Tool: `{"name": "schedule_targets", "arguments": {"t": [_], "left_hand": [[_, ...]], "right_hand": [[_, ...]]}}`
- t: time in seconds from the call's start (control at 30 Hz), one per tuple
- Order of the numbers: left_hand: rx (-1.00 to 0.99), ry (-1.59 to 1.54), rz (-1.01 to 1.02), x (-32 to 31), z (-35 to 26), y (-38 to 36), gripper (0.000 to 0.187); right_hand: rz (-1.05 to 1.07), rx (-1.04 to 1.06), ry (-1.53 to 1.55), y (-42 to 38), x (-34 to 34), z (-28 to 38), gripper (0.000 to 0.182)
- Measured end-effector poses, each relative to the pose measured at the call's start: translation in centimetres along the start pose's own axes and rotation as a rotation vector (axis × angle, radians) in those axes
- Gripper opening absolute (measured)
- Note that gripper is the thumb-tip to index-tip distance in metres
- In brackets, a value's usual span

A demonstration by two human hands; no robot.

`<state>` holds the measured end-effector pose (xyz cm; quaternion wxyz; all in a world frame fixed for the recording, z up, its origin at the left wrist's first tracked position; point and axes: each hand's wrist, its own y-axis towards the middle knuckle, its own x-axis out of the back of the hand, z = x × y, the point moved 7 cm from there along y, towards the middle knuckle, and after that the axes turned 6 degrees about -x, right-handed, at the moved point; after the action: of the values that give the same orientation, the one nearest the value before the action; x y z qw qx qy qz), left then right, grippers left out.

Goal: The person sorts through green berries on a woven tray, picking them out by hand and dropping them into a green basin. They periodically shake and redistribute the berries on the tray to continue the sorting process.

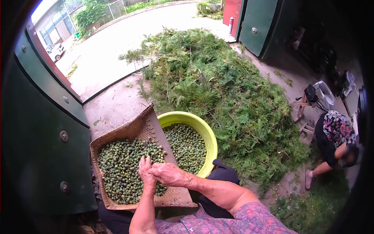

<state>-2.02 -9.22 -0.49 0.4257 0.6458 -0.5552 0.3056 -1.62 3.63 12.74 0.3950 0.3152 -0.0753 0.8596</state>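
A woven winnowing basket [117,137] rests tilted across my lap, filled with small round green cones or berries [124,167]. My left hand [147,171] is over them, fingers stretched upward and nothing visible in its grip. Against it, my right hand [168,174] has its fingers bent together at the left palm; anything between them is hidden. Beside the basket's flat right edge stands a yellow-green plastic tub [211,146], holding more of the same green cones [185,146].
A large heap of cut evergreen branches [233,97] spreads beyond the tub. At right another person [337,134] bends down near a small wooden stool [302,105]. Green metal doors [46,144] flank the opening onto a pale yard [109,50].
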Motion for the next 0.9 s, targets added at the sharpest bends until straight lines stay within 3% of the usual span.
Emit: {"name": "schedule_targets", "arguments": {"t": [0.07,0.1,0.23,0.5,0.77,0.9], "left_hand": [[0.043,-0.198,-0.017,-2.2,1.1,-0.9,0.051],[-0.021,-0.059,-0.023,-5.6,3.5,-1.9,0.052],[-0.023,-0.003,-0.004,-5.6,2.4,-1.9,0.05],[-0.175,0.079,-0.163,-1.0,-2.3,-3.0,0.038],[0.221,-0.068,0.33,-1.9,-1.7,-2.6,0.048],[0.154,-0.046,0.265,-2.1,-1.7,-3.1,0.047]], "right_hand": [[-0.021,0.006,0.022,-0.1,0.2,0.0,0.017],[-0.04,0.02,0.046,0.0,0.4,0.0,0.015],[-0.014,-0.01,0.026,0.7,0.0,-0.4,0.015],[0.006,0.043,0.014,0.5,-0.8,0.1,0.017],[0.037,-0.037,-0.009,0.8,-0.7,0.0,0.017],[0.025,-0.026,-0.028,0.7,-0.8,-0.1,0.017]]}}
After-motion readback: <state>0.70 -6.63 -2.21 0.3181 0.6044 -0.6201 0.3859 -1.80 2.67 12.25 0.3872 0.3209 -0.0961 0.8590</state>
